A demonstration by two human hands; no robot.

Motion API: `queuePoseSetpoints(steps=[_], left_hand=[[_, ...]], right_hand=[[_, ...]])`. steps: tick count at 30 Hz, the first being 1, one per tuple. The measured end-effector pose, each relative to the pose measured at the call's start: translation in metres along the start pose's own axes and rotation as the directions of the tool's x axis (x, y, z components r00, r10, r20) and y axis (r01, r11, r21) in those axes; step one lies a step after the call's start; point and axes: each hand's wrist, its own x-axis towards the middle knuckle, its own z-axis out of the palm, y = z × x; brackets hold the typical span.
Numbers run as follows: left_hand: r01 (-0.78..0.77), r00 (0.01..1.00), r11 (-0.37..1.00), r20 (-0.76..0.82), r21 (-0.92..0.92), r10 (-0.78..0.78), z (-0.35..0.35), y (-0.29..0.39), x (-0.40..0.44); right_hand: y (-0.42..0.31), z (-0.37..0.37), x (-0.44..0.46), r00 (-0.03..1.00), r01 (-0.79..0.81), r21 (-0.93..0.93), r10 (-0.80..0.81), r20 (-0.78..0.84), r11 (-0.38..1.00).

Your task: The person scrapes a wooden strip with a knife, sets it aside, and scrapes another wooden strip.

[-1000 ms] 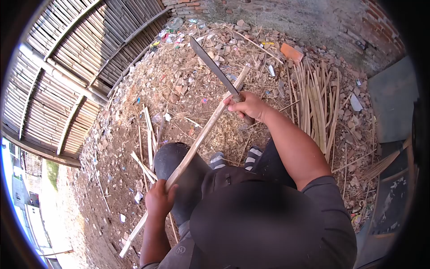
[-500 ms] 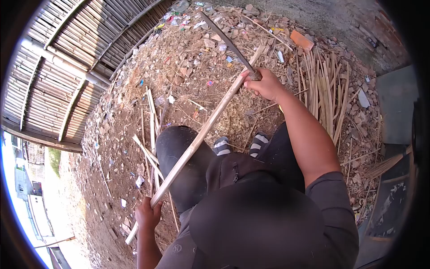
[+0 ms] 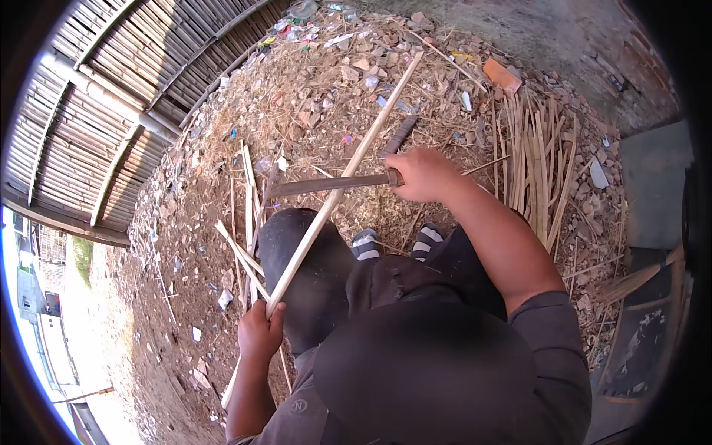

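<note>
At the far left, a fence (image 3: 119, 119) of thin slats and round poles bounds the littered ground (image 3: 174, 319); nearer, loose strips (image 3: 250, 174) lie beside the knee (image 3: 291, 233); the left grip (image 3: 259, 331) is clasped round the lower part of a long wooden strip (image 3: 320, 222), pale, straight and narrow, which slants up to the right past the knee, its far end free; across it passes the dark, worn blade of a knife (image 3: 305, 187), pointing left, though whether it touches the wood cannot be told; the right grip (image 3: 424, 176) is clenched on the knife's handle (image 3: 396, 177); farther right, more thin strips lie in a long pile (image 3: 538, 159) on rubble (image 3: 592, 222); a smooth grey panel (image 3: 656, 185) edges that side; between fence and pile, the wooden strip's upper end has open room over low debris.
</note>
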Motion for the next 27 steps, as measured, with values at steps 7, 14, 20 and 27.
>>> queuePoseSetpoints(steps=[7,14,20,27], left_hand=[[0.012,0.994,1.0,0.107,-0.025,-0.009,-0.01,-0.003,0.008],[0.06,0.977,0.995,0.208,-0.079,-0.042,-0.018,-0.003,0.013],[0.009,0.979,0.997,0.205,-0.075,0.007,-0.015,-0.014,0.022],[0.035,0.978,0.997,0.207,-0.073,-0.019,-0.024,-0.012,0.021]], right_hand=[[0.017,0.024,0.024,0.996,-0.068,0.146,0.075,-0.048,0.987],[0.037,0.033,0.027,0.981,-0.172,0.227,0.187,-0.047,0.959],[-0.012,0.021,0.017,0.994,-0.049,0.003,0.048,0.095,0.999],[0.032,0.023,0.035,0.971,-0.238,0.165,0.228,0.078,0.957]])
